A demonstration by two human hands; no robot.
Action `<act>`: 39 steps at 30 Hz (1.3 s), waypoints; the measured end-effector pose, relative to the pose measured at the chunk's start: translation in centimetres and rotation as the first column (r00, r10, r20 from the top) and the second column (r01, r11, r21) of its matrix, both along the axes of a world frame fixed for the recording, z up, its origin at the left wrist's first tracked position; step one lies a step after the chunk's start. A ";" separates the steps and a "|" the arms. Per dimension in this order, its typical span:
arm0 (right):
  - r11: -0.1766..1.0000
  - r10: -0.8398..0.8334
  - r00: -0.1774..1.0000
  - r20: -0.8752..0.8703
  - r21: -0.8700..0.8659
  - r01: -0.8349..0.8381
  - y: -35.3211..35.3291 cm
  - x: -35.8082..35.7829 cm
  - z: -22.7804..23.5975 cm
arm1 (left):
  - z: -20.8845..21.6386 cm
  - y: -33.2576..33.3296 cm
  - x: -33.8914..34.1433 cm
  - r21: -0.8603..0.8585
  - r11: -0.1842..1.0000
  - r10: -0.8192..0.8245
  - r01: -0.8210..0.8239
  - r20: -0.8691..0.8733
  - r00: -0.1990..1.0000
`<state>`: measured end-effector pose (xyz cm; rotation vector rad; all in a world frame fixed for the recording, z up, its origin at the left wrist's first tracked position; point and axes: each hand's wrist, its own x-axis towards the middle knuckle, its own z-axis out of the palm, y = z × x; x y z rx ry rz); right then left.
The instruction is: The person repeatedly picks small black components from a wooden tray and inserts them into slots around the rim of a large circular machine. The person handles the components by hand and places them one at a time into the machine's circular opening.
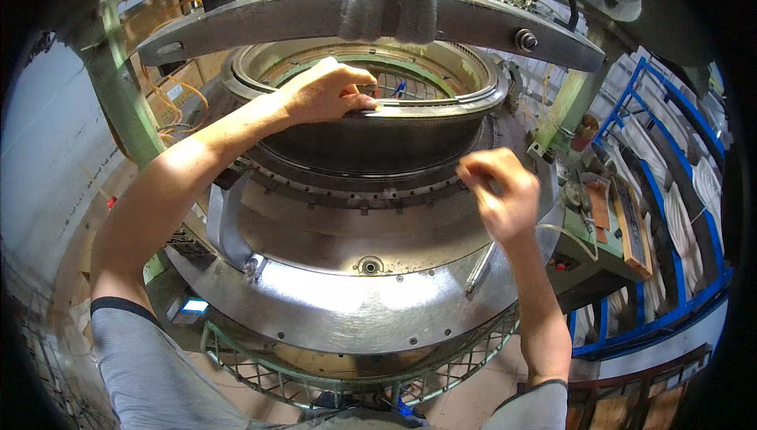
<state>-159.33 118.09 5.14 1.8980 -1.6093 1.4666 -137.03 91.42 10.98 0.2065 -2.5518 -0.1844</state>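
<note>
My left hand (327, 93) reaches across to the front rim of a round dark metal cylinder (371, 142) in a circular knitting machine. Its thumb rests on the rim, and the forefinger stretches out above it with a gap between them. Nothing held shows in that hand. To the right and nearer, my right hand (503, 192) hangs in the air over the machine bed, slightly blurred. Its fingers are curled in with thumb and forefinger together; whatever they may hold is too small to see. A slim silver pen-like tool (478, 270) lies on the shiny metal bed (339, 304) below it.
A heavy curved metal beam (268, 24) with grey cloth strips (390, 4) spans above the cylinder. Green posts (118, 91) flank the machine. At right stand a cluttered side table (607, 264) and a blue rack (658, 162) with white fabric. A green lattice guard (315, 383) curves in front.
</note>
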 end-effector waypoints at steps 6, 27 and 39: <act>0.966 -0.228 0.964 0.136 0.151 0.208 14.1 0.4 -4.5 | 0.6 1.1 1.0 -0.270 0.962 0.016 -0.041 -0.091 0.996; 0.829 -0.556 0.587 0.589 0.341 0.443 38.8 -25.2 -8.4 | -1.7 9.6 -2.9 -0.382 0.873 0.325 -0.303 -0.008 0.946; 0.491 -0.704 0.680 -0.204 0.552 0.674 36.2 -64.4 -5.1 | -5.3 37.2 -23.1 0.043 0.995 -0.086 0.089 -0.070 0.994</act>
